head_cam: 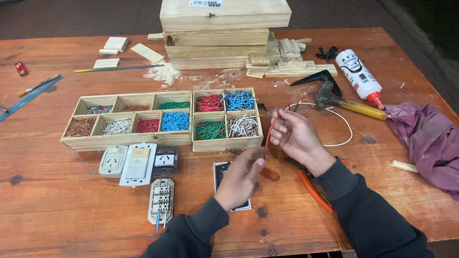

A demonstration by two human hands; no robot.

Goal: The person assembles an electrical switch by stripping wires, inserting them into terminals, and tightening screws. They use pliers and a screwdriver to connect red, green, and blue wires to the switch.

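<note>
On the wooden counter (45, 206) two compartment trays (127, 121) stand side by side, filled with sorted coloured wire pieces; white socket plates (132, 163) lie just in front of them; stacked timber blocks (219, 27) sit at the far edge; a glue bottle (360, 77), a hammer (343, 99) and a crumpled purple cloth (440, 147) lie to the right; a ruler (16, 106) lies far left.
</note>
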